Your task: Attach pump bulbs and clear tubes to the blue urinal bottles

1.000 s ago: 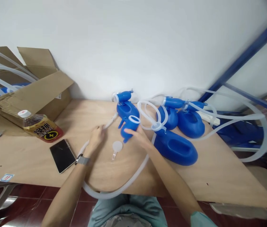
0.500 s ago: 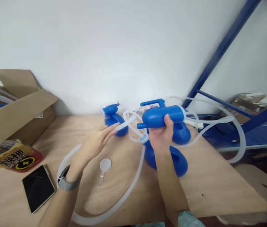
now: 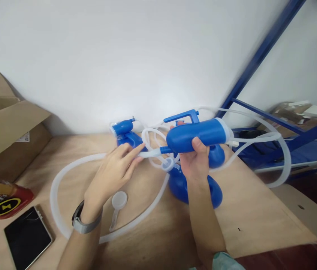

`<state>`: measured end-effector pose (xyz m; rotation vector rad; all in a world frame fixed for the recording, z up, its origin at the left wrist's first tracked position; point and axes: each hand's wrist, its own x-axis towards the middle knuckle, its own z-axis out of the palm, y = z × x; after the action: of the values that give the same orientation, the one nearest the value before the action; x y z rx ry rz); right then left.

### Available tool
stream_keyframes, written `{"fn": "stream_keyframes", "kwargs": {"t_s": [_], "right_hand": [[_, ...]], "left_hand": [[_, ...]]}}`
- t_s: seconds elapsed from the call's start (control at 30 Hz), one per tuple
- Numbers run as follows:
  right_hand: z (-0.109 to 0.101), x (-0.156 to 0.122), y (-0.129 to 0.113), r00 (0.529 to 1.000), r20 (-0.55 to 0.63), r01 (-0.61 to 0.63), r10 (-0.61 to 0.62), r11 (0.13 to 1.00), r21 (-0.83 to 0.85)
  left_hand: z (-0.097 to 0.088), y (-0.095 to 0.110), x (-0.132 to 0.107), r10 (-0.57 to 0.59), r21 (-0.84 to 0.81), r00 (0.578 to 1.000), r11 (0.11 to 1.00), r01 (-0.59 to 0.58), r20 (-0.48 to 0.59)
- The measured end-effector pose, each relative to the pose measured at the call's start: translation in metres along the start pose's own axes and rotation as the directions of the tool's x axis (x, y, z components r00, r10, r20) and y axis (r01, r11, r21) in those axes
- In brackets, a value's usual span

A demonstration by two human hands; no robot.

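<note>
My right hand (image 3: 194,161) grips a blue plastic piece with a handle and white collar (image 3: 196,135), holding it up above the table from below, thumb on its near side. A narrow ribbed blue spout sticks out of its left end. My left hand (image 3: 113,170) pinches a translucent hose (image 3: 152,153) near its end, and that end meets the spout; how far it is pushed on I cannot tell. From there the hose loops over the table. Below my right hand lies a larger blue plastic container (image 3: 214,193). A clear round cap with a strap (image 3: 119,200) lies inside the loop.
Another blue container (image 3: 123,129) stands by the wall, with coiled hoses (image 3: 150,135) beside it. On the left are a cardboard box (image 3: 12,131), a drink bottle (image 3: 3,198) and a dark-screened phone (image 3: 27,238). A blue metal frame (image 3: 262,56) rises at the right.
My left hand has brought the hose end rightward to the blue spout; before, they were apart. The view has shifted slightly, with the box and bottle now further left.
</note>
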<state>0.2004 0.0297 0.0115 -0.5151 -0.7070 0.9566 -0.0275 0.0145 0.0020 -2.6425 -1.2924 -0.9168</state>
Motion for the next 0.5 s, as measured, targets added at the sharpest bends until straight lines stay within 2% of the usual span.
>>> {"fn": "stream_keyframes", "kwargs": {"t_s": [0.07,0.17,0.33,0.4,0.5], "right_hand": [[0.000,0.000,-0.002,1.000,0.020,-0.008,0.007,1.000,0.020],[0.000,0.000,-0.003,0.995,0.051,-0.091,0.087,0.993,0.071],[0.006,-0.008,0.002,0.970,0.135,-0.224,0.203,0.961,0.164],[0.010,-0.012,0.004,0.963,0.168,-0.246,0.213,0.946,0.211],[0.014,-0.016,0.003,0.954,0.247,-0.231,0.169,0.940,0.252]], "left_hand": [[0.000,0.001,0.000,-0.006,-0.003,1.000,1.000,0.005,-0.030],[0.001,0.006,0.002,0.033,-0.041,0.999,0.999,-0.035,-0.039],[0.014,0.018,0.004,0.187,0.071,0.977,0.981,-0.180,-0.101],[0.021,0.022,0.004,0.213,0.090,0.964,0.976,-0.200,-0.162],[0.028,0.026,0.003,0.179,0.000,0.961,0.983,-0.183,-0.209]]}}
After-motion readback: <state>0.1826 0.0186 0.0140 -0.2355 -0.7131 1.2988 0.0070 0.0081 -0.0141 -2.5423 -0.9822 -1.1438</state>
